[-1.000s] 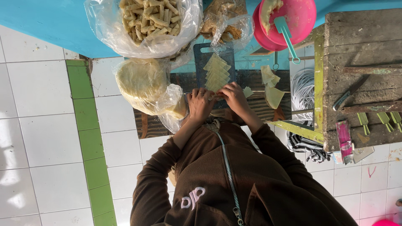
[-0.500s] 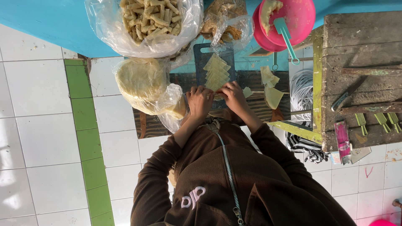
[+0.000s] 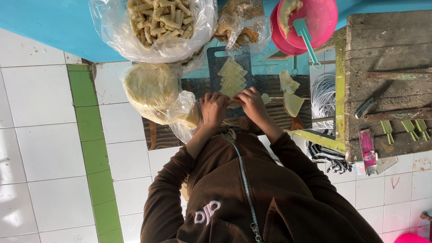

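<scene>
The pale yellow square dough sheets [image 3: 232,77] lay on a dark grey cutting board [image 3: 216,56]. A clear plastic bag of beige rolled snacks [image 3: 157,20] sat against the bright blue wall [image 3: 45,27]. The round pink plastic bowl [image 3: 319,18] held a turquoise spoon [image 3: 306,38]. The floor was white tile [image 3: 40,148] with a green tile stripe [image 3: 96,162]. The zipped jacket [image 3: 234,198] was brown, and a black-and-white striped cloth [image 3: 324,155] lay under the weathered grey wooden surface [image 3: 387,40].

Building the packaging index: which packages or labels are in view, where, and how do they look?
Clear plastic bag, top centre: bulging, full of pale fried sticks.
Second clear bag, by the left hand: round yellowish dough stack.
Small clear bag, top: brown crumbs.
Pink sachet, wooden bench at right: flat, narrow.
</scene>
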